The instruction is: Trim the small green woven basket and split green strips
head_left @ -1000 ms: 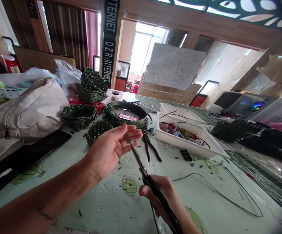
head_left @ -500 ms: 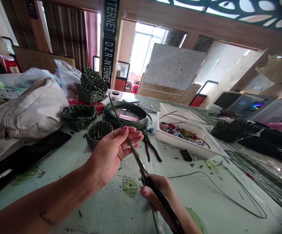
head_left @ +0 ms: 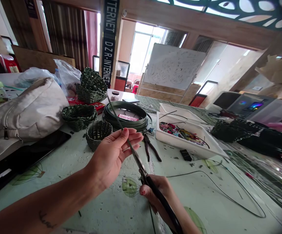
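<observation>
My left hand (head_left: 114, 152) is raised over the table, palm up, its thumb and fingers pinching a thin dark green strip (head_left: 114, 112) that slants up and away toward the coil. My right hand (head_left: 159, 191) grips the black handles of a pair of scissors (head_left: 143, 170). The blades point up at my left fingers and lie along the strip. A coil of the same green strip (head_left: 126, 115) lies on the table behind my left hand.
Small woven green baskets (head_left: 98, 131) (head_left: 79, 116) (head_left: 92, 85) stand at the left, beside a beige bag (head_left: 31, 107). Pliers (head_left: 149, 148) lie near a white tray (head_left: 192, 144) of coloured bits. A loose black wire (head_left: 219, 190) loops across the table at the right.
My left fingers have closed from a flat open palm into a pinch on the strip. The strip's far end has risen. My right hand with the scissors has barely moved.
</observation>
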`<state>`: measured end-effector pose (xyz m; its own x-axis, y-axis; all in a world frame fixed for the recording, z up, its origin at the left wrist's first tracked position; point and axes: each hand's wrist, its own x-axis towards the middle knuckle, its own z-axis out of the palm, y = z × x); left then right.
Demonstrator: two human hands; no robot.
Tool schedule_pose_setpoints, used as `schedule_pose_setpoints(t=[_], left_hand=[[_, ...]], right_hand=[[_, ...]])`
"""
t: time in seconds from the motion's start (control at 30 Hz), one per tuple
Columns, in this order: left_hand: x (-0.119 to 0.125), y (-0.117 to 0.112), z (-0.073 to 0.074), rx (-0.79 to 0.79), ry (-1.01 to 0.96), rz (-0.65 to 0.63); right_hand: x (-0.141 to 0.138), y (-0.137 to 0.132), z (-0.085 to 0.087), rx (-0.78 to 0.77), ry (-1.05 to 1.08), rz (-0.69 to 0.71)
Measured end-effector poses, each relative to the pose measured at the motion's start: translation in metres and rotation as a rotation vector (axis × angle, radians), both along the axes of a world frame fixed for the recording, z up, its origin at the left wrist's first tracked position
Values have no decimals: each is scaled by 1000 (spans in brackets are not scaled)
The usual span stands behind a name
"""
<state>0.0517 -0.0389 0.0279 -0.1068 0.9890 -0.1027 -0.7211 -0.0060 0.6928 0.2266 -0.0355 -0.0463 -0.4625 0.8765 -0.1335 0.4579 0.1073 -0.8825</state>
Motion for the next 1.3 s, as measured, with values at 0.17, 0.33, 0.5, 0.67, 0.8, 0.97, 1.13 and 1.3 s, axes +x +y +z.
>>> schedule_pose_setpoints(t=[0.17,0.33,0.5,0.67,0.8,0.97,1.13,1.3], left_hand=[[0,2,-2,8,2,-8],[-2,2,-2,1,-13,-8],[-10,6,1,-18,-24,-38],[-22,14,5,71,-32,11],[-21,14,5,42,-40,1],[-11,5,4,18,-20,-29],[-5,-2,2,22,-22,-28],[-3,-3,1,27,-14,-24]], right_hand=[[-1,0,-2,-15,7,-20],[-2,1,-5,1,5,-51],[-3,2,-4,-11,-6,-53],[-2,5,-8,17,-38,-51],[0,6,-11,28,-31,-48],[0,4,-6,17,-9,-21],[1,2,-2,25,1,21],[3,1,-1,35,-2,42]])
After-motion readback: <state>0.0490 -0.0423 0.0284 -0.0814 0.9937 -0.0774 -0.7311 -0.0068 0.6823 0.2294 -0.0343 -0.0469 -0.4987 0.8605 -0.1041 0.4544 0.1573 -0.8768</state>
